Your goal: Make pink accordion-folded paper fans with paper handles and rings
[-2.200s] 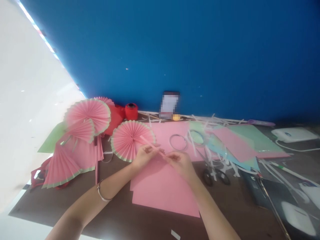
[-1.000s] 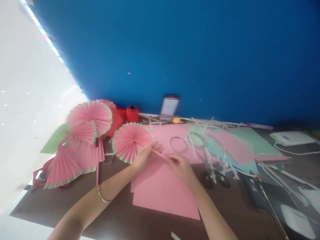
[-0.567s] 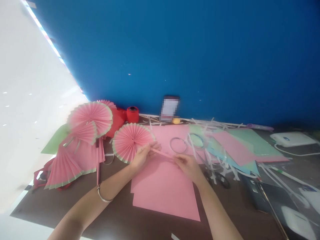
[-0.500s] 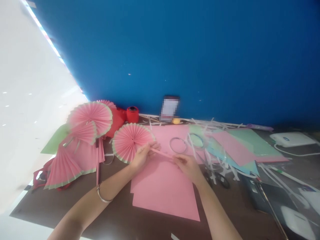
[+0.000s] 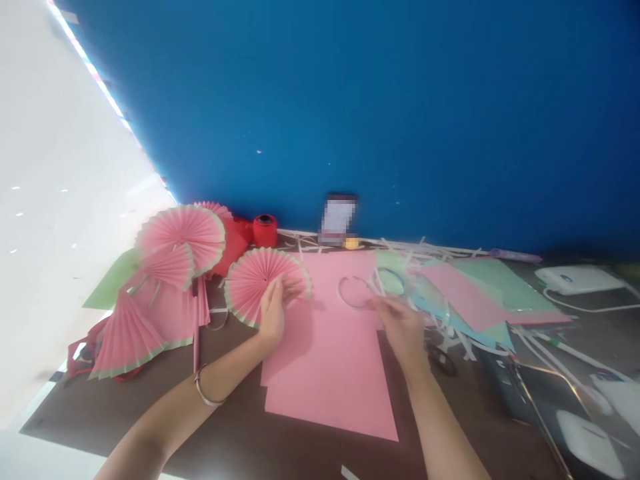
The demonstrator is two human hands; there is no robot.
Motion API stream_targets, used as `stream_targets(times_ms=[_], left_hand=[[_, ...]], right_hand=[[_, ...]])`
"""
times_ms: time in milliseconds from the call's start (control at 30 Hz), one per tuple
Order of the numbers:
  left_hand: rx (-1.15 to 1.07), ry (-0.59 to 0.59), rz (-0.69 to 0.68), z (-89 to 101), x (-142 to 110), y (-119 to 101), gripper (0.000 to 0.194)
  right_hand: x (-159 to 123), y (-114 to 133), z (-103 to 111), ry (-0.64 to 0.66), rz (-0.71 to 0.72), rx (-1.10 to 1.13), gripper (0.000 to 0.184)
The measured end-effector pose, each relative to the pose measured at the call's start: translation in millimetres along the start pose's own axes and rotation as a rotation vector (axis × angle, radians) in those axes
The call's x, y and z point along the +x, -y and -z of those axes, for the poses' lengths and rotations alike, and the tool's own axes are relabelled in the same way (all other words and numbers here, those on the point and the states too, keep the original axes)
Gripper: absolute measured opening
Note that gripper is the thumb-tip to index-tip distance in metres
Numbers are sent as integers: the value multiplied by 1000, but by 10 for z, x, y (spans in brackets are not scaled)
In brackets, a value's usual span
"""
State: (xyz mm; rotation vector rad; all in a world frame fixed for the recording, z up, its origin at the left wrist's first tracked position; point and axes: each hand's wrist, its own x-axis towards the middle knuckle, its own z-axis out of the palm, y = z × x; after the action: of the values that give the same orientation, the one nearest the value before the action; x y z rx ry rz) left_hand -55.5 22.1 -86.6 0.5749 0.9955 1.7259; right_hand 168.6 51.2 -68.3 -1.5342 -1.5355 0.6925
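My left hand [image 5: 273, 310] is raised at the right side of a round pleated pink paper fan [image 5: 250, 283] with a green edge. Its fingers point right, pressed together and blurred; what they hold, if anything, cannot be made out. My right hand [image 5: 400, 327] is closed in a pinch, fingertips beside the right edge of a thin silver ring [image 5: 343, 293]. Whether it grips the ring cannot be seen. Beneath and between the hands lie pink paper sheets [image 5: 330, 380]. The narrow folded pink strip seen earlier is not distinguishable against the pink paper.
More pleated fans [image 5: 180, 237] are heaped at left beside a red round object [image 5: 265, 230]. A second ring [image 5: 390, 281], stacked coloured sheets [image 5: 460, 293] and white paper strips [image 5: 467, 347] lie right, with a white device [image 5: 577, 279] beyond. The blue wall [image 5: 375, 133] bounds the back.
My hands have moved apart, left hand leftward and right hand rightward toward the ring. The folded pink strip stretched between them earlier no longer shows there.
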Motion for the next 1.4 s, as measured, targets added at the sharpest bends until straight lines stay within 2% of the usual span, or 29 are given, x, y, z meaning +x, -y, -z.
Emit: stream_targets(times_ms=[67,133,233,300,400,467,500,633,767,900,1000,1033,1067,1133,1200,1267,1400], left_hand=[[29,-63,-74,11,99,-145,25],[94,-48,-102,43,219,-347,20],[367,90,-201,150,370,-652,18],[671,196,-293,254,422,-776,18],[1132,452,-354,405,438,-795,19],[1331,613,-377,466,437,-734,20],[1402,651,-388,480,441,-697,20],[1603,682,-456,458,513,-577,16],[1658,770,-486,392,615,-524,19],[1657,687,-457,282,598,-465,19],[1614,626,-524,147,445,-395,21],[1587,640,-555,96,373,-369,20],[1557,693,-575,46,297,-344,18],[1497,881,-584,-43,154,-304,16],[1451,1023,-543,-103,50,-288,17],[1390,1070,-459,-127,2,-297,21],[1272,1044,-302,-111,13,-305,21]], right_hand=[[-25,-17,-30,32,27,-23,30],[-55,-34,-81,84,34,-30,31],[-97,-74,-183,219,77,-11,30],[-124,-103,-261,302,156,-9,28],[-167,-131,-379,378,299,-47,24],[-192,-136,-441,407,354,-114,23],[-200,-135,-463,416,370,-154,23],[-213,-130,-498,410,417,-248,22],[-235,-131,-475,374,460,-280,24],[-308,-154,-378,348,527,-338,25],[-363,-150,-247,347,537,-382,25],[-372,-133,-197,344,531,-384,24],[-376,-107,-146,339,521,-378,24],[-366,-33,-47,331,499,-347,23],[-342,47,45,341,463,-305,20],[-319,103,128,388,387,-250,18],[-331,109,263,466,204,-164,15]])
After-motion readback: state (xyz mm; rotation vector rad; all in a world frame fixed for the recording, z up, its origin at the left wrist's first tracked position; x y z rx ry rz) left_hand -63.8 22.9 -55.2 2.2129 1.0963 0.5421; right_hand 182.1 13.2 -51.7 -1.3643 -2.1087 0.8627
